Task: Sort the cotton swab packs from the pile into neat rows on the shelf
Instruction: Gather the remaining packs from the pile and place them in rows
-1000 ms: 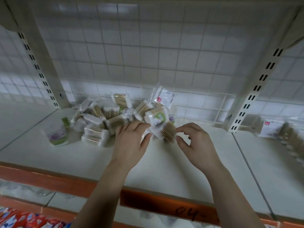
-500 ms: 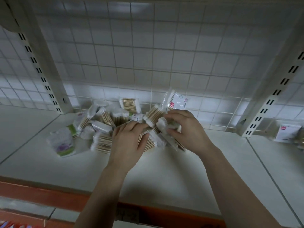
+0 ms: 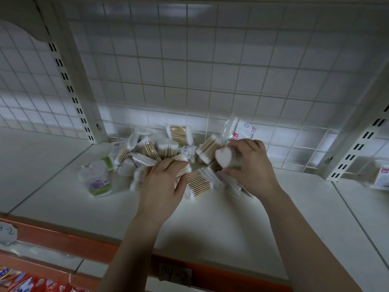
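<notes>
White metal shelf (image 3: 210, 218), seamed boards. Orange front rail (image 3: 63, 239) with handwritten label (image 3: 175, 276). White wire-grid back panel (image 3: 189, 70). Slotted left upright (image 3: 72, 85) and right upright (image 3: 357, 148). Dim light, with a brighter band low behind the grid.

A white shelf (image 3: 231, 224) held a loose pile of swab packs (image 3: 197, 183) at its back, a box (image 3: 382, 179) lying well apart.
</notes>
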Motion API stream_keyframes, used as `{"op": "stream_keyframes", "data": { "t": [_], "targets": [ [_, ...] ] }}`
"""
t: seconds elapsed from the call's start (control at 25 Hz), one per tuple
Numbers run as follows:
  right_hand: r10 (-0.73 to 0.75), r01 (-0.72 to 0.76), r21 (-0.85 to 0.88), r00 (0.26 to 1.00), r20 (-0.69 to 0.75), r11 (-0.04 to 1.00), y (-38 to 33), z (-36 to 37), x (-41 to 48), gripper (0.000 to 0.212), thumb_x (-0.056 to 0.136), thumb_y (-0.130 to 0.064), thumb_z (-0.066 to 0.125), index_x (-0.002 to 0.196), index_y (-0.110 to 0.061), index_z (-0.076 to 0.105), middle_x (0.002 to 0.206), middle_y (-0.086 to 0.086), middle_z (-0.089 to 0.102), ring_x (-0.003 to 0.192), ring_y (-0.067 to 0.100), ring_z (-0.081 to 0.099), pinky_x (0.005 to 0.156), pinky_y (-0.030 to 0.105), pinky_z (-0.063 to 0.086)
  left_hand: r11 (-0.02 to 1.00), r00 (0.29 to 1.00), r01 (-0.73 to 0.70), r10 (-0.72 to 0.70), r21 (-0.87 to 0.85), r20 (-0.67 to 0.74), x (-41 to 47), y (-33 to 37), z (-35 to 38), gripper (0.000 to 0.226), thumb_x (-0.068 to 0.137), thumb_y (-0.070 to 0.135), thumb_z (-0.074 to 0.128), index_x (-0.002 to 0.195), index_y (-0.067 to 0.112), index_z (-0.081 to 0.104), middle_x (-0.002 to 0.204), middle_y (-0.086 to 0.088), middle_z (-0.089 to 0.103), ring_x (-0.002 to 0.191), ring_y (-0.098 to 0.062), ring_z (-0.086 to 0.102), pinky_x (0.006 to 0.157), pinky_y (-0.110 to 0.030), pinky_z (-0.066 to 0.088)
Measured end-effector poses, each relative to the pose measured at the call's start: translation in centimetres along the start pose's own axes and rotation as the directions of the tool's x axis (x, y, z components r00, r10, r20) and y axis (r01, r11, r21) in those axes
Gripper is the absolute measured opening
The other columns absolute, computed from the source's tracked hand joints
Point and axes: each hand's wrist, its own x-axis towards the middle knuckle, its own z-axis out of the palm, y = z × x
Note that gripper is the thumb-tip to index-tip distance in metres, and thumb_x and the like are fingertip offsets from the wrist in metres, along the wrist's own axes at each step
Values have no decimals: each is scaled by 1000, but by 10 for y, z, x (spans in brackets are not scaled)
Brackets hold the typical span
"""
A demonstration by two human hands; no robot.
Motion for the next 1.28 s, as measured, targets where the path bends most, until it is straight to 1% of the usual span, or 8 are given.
{"op": "stream_keyframes", "data": {
  "t": [0.12,0.28,0.44,0.68,0.84,1.0,1.16,1.28],
  "targets": [
    [66,-58,132,996,-57,990,-1,-9,-7,60,66,-35,81,118,-26,52,112,-13,52,106,9,44,82,21,36,999,1000,-4,5,-54,16,2,0,1,35,87,39,43,109,22,64,106,3,63,93,-22,62,81,-42,49],
    [88,-62,222,990,-109,973,0,-22,-20,55,74,-36,74,123,-32,51,118,-12,51,104,7,52,82,28,48,992,997,-64,68,-108,28,18,6,9,35,86,38,45,108,19,65,100,-1,64,88,-24,61,77,-44,51],
    [96,-59,229,983,-155,972,6,-35,-35,41,82,-32,67,121,-32,57,111,-10,55,92,0,53,78,24,47,993,992,-82,89,-83,88,48,14,22,26,86,29,60,109,18,65,103,-3,65,91,-27,61,80,-43,50],
    [171,-132,234,973,-153,963,15,-41,-57,31,84,-34,51,114,-35,59,105,-8,53,76,4,55,67,21,41,999,985,-22,13,48,174,73,24,43,29,86,43,59,105,22,60,110,-2,59,111,-24,45,91,-38,35],
    [213,-175,246,967,-141,953,19,-41,-64,24,84,-37,48,107,-33,55,102,-8,54,79,5,53,65,17,38,996,977,15,-32,84,210,80,28,49,35,84,53,57,100,22,56,101,2,62,114,-25,40,86,-36,27],
    [216,-178,281,970,-108,943,20,-41,-68,19,82,-35,50,100,-31,49,101,-9,53,76,5,53,63,15,36,998,957,62,-63,12,284,85,29,50,37,83,53,59,101,22,51,92,6,56,114,-23,38,77,-32,21],
    [219,-186,252,970,-110,950,23,-43,-71,20,81,-35,48,101,-30,47,100,-10,52,80,3,51,61,14,36,995,968,97,-95,2,234,83,28,52,36,76,51,62,99,25,50,102,3,59,111,-25,40,83,-35,25],
    [247,-208,244,959,-140,947,25,-49,-75,13,88,-32,49,100,-28,46,97,-14,51,85,-2,50,61,13,36,988,980,132,-119,-75,157,83,29,43,40,70,49,67,99,28,48,106,2,51,105,-23,44,86,-37,29]
  ]
}}
